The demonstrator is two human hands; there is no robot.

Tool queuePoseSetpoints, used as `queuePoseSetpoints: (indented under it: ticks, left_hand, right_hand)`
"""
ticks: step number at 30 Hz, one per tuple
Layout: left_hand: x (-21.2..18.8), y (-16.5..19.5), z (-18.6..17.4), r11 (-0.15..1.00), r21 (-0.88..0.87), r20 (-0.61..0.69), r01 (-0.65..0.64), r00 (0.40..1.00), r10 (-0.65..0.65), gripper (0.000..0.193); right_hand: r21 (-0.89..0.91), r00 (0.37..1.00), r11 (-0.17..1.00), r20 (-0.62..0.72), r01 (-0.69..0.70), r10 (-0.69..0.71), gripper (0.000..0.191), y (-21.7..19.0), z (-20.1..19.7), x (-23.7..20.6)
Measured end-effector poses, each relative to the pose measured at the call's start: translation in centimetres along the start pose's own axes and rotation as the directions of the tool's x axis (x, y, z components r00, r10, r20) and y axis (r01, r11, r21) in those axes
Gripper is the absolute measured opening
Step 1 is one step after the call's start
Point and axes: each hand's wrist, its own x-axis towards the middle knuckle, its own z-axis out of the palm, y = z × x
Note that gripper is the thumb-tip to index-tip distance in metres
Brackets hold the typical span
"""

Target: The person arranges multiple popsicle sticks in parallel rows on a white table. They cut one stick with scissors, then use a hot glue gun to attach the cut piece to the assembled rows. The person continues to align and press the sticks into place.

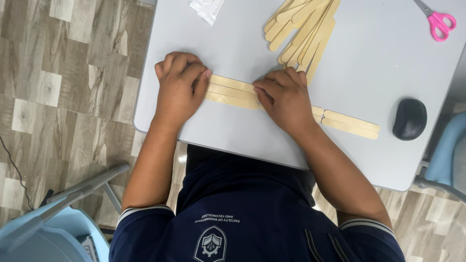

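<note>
My left hand (178, 87) and right hand (284, 99) press flat, fingers curled, on 3 wooden sticks (232, 91) laid side by side between them on the bench (233, 131). Uneven pressure could skew the row. Beyond my right hand: loose stick pile (303, 29).

— Where are the hands sitting?

— The left hand (178, 87) and the right hand (284, 99) are pressing down on a row of flat sticks (232, 92) lying side by side on the table (233, 131), one hand at each end.

— And around them?

— A loose pile of sticks (303, 31) is lying just beyond the right hand. Two more sticks (350, 124) are resting to its right, with a rounded object (409, 118) further right. Scissors (437, 19) are sitting at the far right corner, a small packet (208, 8) beyond the left hand.
</note>
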Motion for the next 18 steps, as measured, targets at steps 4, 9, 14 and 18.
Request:
queuePoseSetpoints:
  ticks: [4, 9, 14, 18]
  left_hand:
    - [0.0, 0.4, -0.6, 0.999, -0.002, 0.017, -0.048, 0.999, 0.048, 0.013]
    - [-0.5, 1.2, -0.7, 0.98, -0.04, 0.149, -0.195, 0.969, 0.199, 0.032]
    - [-0.4, 1.2, 0.1, 0.978, 0.0, 0.175, -0.207, 0.963, 0.204, 0.028]
    - [-0.6, 1.1, 0.2, 0.981, 0.008, 0.181, -0.194, 0.965, 0.19, 0.027]
  right_hand:
    - [-0.014, 0.999, 0.999, -0.007, -0.048, 0.048, 0.017, 1.3, -1.2, 0.0]
    - [-0.175, 0.982, 0.967, -0.069, -0.187, 0.177, 0.02, 5.2, -4.3, -0.8]
    - [-0.251, 0.977, 0.945, -0.084, -0.21, 0.195, 0.016, 7.3, -5.2, -2.8]
    - [-0.22, 0.96, 0.935, -0.104, -0.276, 0.259, 0.01, 9.3, -6.1, -4.5]
